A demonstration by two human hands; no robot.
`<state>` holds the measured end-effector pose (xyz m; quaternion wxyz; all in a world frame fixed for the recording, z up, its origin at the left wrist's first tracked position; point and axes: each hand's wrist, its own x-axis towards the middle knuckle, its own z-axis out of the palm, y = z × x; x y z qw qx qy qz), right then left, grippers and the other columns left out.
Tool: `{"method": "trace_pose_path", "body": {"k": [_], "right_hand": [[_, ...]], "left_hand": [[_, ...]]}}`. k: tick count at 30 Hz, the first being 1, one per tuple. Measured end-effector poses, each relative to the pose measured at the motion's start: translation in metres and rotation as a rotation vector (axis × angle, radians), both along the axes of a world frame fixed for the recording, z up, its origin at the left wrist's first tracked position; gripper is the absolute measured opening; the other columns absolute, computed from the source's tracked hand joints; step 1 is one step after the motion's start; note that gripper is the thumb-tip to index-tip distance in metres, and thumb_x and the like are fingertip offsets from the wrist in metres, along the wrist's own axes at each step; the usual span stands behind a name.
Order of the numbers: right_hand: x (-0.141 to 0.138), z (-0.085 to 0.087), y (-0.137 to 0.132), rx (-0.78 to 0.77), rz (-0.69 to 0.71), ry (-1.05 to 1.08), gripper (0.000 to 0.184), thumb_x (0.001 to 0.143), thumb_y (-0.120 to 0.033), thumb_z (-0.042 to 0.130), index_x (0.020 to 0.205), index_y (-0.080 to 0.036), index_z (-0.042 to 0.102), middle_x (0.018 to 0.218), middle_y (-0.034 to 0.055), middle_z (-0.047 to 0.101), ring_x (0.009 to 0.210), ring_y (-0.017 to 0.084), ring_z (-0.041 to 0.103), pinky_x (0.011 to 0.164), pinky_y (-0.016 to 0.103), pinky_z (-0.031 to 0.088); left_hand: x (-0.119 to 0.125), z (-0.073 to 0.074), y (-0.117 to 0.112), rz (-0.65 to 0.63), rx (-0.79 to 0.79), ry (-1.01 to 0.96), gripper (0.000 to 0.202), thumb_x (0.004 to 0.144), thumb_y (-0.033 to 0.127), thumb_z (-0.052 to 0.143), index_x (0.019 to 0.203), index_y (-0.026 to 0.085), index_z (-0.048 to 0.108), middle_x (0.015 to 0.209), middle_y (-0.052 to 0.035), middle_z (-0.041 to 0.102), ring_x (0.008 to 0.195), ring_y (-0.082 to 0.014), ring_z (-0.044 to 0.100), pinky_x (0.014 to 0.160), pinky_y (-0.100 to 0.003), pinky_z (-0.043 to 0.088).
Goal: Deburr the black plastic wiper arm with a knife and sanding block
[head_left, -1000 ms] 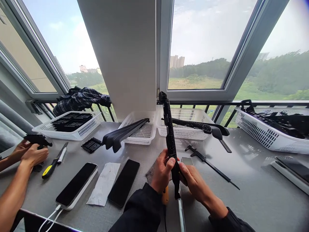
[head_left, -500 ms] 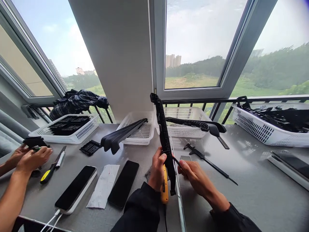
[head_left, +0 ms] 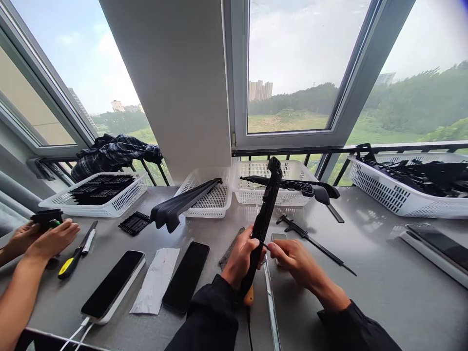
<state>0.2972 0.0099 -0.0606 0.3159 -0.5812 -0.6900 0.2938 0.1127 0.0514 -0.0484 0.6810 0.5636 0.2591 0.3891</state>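
My left hand [head_left: 239,258] is closed round a long black ribbed plastic part [head_left: 268,202]. The part stands at a slant over the table, its upper end leaning right and away from me. My right hand [head_left: 298,261] is closed in a pinch just right of it. A thin dark piece [head_left: 263,245] runs from those fingertips to the part's edge; its kind is too small to make out. Below the part shows the end of a yellow-orange tool [head_left: 249,296] with a black cord. Behind my left hand lies a dark grey cloth [head_left: 230,253].
White baskets [head_left: 208,213] with black plastic parts line the window side. A caliper [head_left: 314,243] lies at right, a metal strip [head_left: 270,302] at centre. Leftward are a black phone [head_left: 186,278], white paper [head_left: 155,282], a charging phone [head_left: 113,282], a knife [head_left: 76,253] and a co-worker's hands [head_left: 47,239].
The black part has tipped: its upper end swung right and its lower end went left, over more of the yellow-orange tool. My right hand stays close beside it, still pinching.
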Motion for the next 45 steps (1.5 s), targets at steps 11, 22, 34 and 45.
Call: {"method": "trace_pose_path", "body": {"k": [11,22,34,45], "right_hand": [[0.005,0.006,-0.001,0.096,-0.039,-0.116,0.07,0.104,-0.077,0.037,0.059,-0.023,0.034,0.054,-0.0031,0.039,0.054,0.013,0.034,0.055,0.032,0.022],[0.033,0.005,0.0,0.212,-0.466,-0.17,0.082,0.092,-0.097,0.035,0.059,-0.024,0.051,0.054,0.0009,0.055,0.054,0.016,0.046,0.057,0.029,0.031],[0.021,-0.001,0.001,0.205,-0.577,-0.238,0.065,0.102,-0.08,0.037,0.075,-0.026,0.059,0.069,0.0052,0.07,0.064,0.024,0.064,0.062,0.031,0.031],[0.005,0.0,0.0,0.201,-0.367,-0.134,0.069,0.1,-0.084,0.041,0.068,-0.025,0.052,0.059,0.0008,0.061,0.058,0.018,0.056,0.062,0.029,0.032]], "left_hand": [[-0.006,0.003,0.006,-0.136,0.018,0.155,0.032,0.081,0.032,0.059,0.11,0.019,0.058,0.057,0.0075,0.056,0.039,-0.01,0.044,0.039,-0.02,0.04],[0.001,0.002,-0.001,-0.152,0.021,0.229,0.021,0.095,0.037,0.053,0.106,0.02,0.055,0.052,0.0085,0.054,0.039,-0.0107,0.042,0.04,-0.021,0.036],[0.004,0.001,0.0,-0.095,-0.027,0.159,0.09,0.08,0.028,0.057,0.166,0.014,0.035,0.061,0.0064,0.064,0.046,-0.0127,0.051,0.048,-0.023,0.043],[0.006,-0.004,0.0,0.01,-0.088,0.023,0.096,0.078,0.024,0.06,0.168,0.016,0.028,0.063,0.0068,0.064,0.049,-0.0129,0.048,0.05,-0.024,0.041]]}}
